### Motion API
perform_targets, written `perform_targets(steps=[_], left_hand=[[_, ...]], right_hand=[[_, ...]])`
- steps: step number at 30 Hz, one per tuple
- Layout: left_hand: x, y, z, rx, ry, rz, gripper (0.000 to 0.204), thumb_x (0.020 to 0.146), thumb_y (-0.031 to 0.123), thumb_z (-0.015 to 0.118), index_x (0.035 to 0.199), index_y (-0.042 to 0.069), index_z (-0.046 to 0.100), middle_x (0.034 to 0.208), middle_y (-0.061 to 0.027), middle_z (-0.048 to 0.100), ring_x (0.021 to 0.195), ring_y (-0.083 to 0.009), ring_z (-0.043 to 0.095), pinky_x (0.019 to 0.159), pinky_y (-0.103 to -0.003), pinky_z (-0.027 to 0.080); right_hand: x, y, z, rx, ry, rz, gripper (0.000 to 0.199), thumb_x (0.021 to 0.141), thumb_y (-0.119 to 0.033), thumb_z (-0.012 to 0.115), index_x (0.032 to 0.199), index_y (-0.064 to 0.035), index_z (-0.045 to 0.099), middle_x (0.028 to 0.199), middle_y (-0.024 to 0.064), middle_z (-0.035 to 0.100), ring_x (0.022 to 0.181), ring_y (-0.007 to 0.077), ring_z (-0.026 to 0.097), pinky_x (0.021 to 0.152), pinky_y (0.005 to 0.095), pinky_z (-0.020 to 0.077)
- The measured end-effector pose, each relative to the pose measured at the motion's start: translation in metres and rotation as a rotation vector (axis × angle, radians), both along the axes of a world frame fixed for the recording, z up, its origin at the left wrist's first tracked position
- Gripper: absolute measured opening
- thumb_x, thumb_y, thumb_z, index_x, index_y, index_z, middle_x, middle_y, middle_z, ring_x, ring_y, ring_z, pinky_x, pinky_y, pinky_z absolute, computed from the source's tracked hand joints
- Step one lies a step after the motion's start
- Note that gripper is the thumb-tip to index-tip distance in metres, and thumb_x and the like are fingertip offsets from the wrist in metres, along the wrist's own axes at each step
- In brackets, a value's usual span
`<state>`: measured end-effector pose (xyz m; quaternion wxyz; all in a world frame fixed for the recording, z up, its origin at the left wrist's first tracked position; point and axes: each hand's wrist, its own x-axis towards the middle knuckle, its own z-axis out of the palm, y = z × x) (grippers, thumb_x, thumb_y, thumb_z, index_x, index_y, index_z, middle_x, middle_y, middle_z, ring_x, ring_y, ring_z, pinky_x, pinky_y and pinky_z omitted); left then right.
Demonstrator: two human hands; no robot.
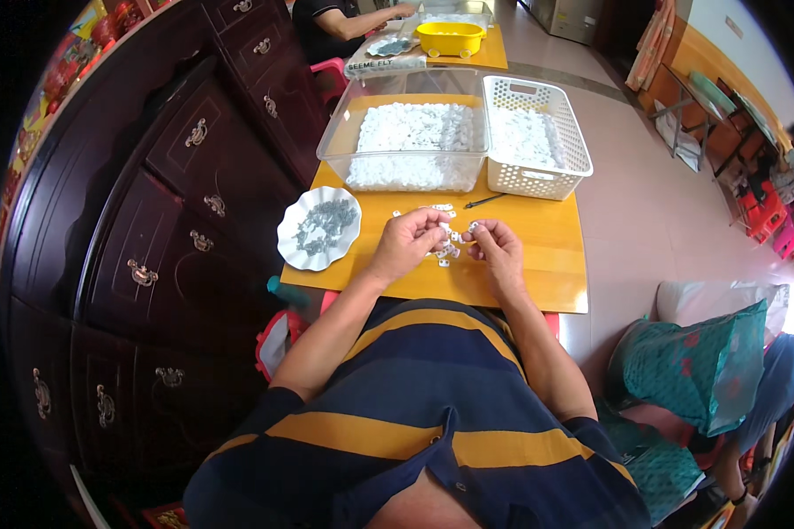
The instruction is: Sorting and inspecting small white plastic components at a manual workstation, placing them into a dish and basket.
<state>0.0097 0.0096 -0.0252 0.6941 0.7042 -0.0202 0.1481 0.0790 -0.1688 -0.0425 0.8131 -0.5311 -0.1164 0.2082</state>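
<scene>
Close together over the yellow wooden table (538, 264), my two hands work at small parts. My left hand (408, 242) is closed in a pinch at a small white piece, mostly hidden by the fingers. Between the thumb and finger of my right hand (500, 251) is another small white plastic piece (473, 227) with dark spots. Several similar white pieces (443, 263) lie loose on the table beneath and between the hands. To the left, a white scalloped plate (293, 236) carries a heap of small grey translucent parts (326, 225).
Behind my hands stand a clear plastic bin (340, 132) and a white perforated basket (547, 182), both holding white pieces. A black pen-like tool (485, 201) lies before them. Dark cabinets (176, 203) line the left. Across, a person (335, 26) sits near a yellow tub (450, 40). Green bags (692, 366) stand right.
</scene>
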Motion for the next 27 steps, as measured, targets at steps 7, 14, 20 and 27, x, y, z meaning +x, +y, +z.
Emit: perform_targets(steps=[7,14,20,27], left_hand=[[0.000,0.008,0.001,0.314,-0.021,0.075,0.015,0.096,0.009,0.065,0.105,0.000,0.072,0.087,0.0002,0.070,0.072,-0.0035,0.061,0.060,-0.020,0.048],[-0.001,0.005,0.005,0.049,0.109,-0.021,0.014,0.095,0.002,0.064,0.109,-0.002,0.067,0.094,-0.0033,0.069,0.080,-0.0062,0.065,0.065,-0.022,0.056],[-0.001,0.006,0.001,0.078,0.092,-0.034,0.016,0.094,0.000,0.064,0.110,-0.002,0.066,0.094,-0.0022,0.069,0.077,-0.0048,0.064,0.066,-0.022,0.056],[0.003,0.008,-0.010,0.171,0.034,-0.045,0.021,0.095,0.006,0.065,0.115,0.001,0.068,0.091,0.0023,0.071,0.072,-0.0003,0.061,0.060,-0.016,0.047]], right_hand=[[-0.004,0.004,-0.006,-0.075,-0.106,0.047,0.015,0.101,-0.015,0.060,0.107,-0.0024,0.064,0.089,0.0022,0.070,0.070,0.0068,0.058,0.067,0.0206,0.0470],[-0.010,0.005,-0.002,-0.125,-0.155,0.102,0.016,0.101,-0.015,0.060,0.108,-0.0009,0.065,0.088,0.0019,0.070,0.073,0.0065,0.059,0.069,0.0214,0.0492],[-0.012,0.005,0.001,-0.133,-0.177,0.111,0.016,0.102,-0.015,0.060,0.107,-0.0010,0.065,0.089,0.0017,0.069,0.074,0.0064,0.059,0.069,0.0212,0.0494],[-0.010,0.005,-0.004,-0.172,-0.186,0.108,0.016,0.102,-0.015,0.060,0.106,-0.0007,0.066,0.089,0.0021,0.069,0.075,0.0064,0.060,0.069,0.0216,0.0497]])
